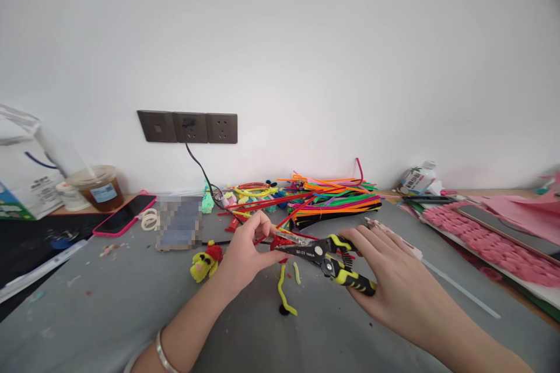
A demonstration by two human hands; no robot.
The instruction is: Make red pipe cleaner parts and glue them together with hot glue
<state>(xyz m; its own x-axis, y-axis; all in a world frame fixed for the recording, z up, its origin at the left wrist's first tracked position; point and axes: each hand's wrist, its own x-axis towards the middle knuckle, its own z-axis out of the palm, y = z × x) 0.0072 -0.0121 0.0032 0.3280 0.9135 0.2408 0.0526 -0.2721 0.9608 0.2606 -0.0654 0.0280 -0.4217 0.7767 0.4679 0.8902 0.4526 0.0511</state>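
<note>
My left hand (245,253) is closed, with thumb and fingers pinching a small red pipe-cleaner piece (278,243). In my right hand (387,265) is a pair of wire-stripping pliers (322,253) with black and yellow handles. Its jaws point left and meet the red piece at my left fingertips; whether they bite on it I cannot tell. Just below lie a bent yellow pipe cleaner (282,288), a short pale-yellow piece (297,273) and a black pompom (284,310). Left of my left wrist rests a yellow and red fuzzy figure (202,266).
Bundled coloured pipe cleaners (341,201) lie along the wall. On the left are a pink-edged phone (125,215), a drink cup (100,192) and a carton (21,175). A black cable (199,166) hangs from the socket. Pink bumpy material (485,233) and a bottle (417,179) occupy the right.
</note>
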